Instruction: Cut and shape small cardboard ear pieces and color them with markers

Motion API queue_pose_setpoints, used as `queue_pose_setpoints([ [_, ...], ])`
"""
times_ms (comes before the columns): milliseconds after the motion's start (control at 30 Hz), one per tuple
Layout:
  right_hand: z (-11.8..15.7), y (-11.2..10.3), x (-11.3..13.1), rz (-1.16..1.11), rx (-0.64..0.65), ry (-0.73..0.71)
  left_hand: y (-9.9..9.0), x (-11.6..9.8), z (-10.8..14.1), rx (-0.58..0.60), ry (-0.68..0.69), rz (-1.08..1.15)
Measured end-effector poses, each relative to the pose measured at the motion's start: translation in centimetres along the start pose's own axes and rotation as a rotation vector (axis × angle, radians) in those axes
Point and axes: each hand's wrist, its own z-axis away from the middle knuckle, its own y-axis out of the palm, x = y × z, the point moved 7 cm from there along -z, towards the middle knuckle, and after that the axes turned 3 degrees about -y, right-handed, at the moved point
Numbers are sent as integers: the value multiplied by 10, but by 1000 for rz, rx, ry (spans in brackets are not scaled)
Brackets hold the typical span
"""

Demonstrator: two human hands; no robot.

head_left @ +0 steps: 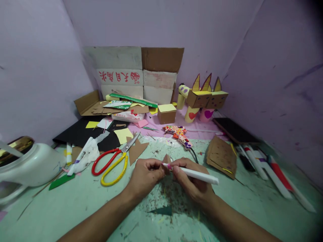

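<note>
My left hand [147, 175] pinches a small pointed piece of brown cardboard [166, 160] near the middle of the table. Closed around a white marker [199, 174] is my right hand [189, 178], and the marker's pink tip end points left, at the cardboard by my left fingertips. Scissors with one red and one yellow handle [114, 168] lie open to the left of my left hand, beside a cut cardboard piece [137, 150]. A glue gun with a flowered pattern [179, 134] rests beyond my hands.
A white pot [41, 164] stands at the left. Several markers [272, 174] and a folded cardboard piece [222, 156] lie at the right. Behind are a small box [167, 115], decorated box figures [199, 99] and a large carton [121, 77]. A dark green scrap [163, 211] lies in front.
</note>
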Motion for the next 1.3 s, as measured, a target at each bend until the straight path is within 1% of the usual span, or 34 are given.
queue_pose_setpoints([
  [367, 0, 4, 2, -55, 49, -11, 0, 2, -2, 1, 0, 37],
  [567, 1, 0, -10, -91, -36, 108, 0, 1, -1, 3, -5, 3],
  [667, 1, -2, -11, -98, -55, 131, 1, -2, 1, 14, -3, 2],
  [833, 1, -3, -10, -92, -54, 119, 2, -5, 2, 18, 0, 1],
  [1000, 0, 1, -6, -55, 1, 72, 0, 2, -1, 5, -11, -7],
  [1133, -1, 3, -2, -74, 14, 36, -2, 5, -2, -16, -11, -40],
  [1233, -1, 2, -5, -108, -6, 54, -1, 3, -1, -18, -14, -57],
  [1300, -1, -3, -8, -148, -86, 58, -1, 1, -1, -16, -14, -51],
])
